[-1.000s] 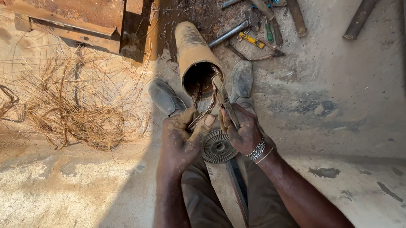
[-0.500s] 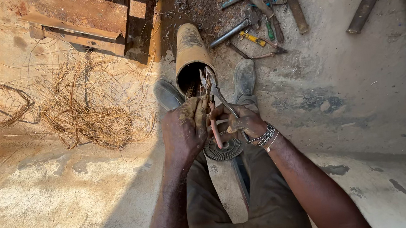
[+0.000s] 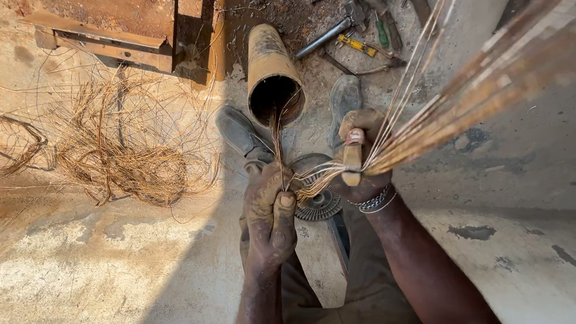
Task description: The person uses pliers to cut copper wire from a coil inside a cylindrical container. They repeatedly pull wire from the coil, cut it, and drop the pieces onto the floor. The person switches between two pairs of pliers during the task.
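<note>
The concrete floor (image 3: 104, 282) lies bare and open at lower left and at right, sunlit, with cracked dark patches. A rusty metal frame (image 3: 116, 24) sits at the top edge. Left of the hands a loose tangle of wire (image 3: 113, 149) spreads across the floor, well apart from them. A rusty pipe (image 3: 272, 73) stands between the two shoes (image 3: 240, 131), its dark mouth facing the camera. Behind it, hand tools (image 3: 353, 31) lie scattered on dirty ground. A bundle of copper wires (image 3: 476, 90) fans from the hands up toward the top right corner. The right hand (image 3: 364, 159) is clenched around a wooden handle (image 3: 353, 163) against those wires. The left hand (image 3: 271, 208) pinches the wire ends, just above a round ribbed disc (image 3: 318, 206).
</note>
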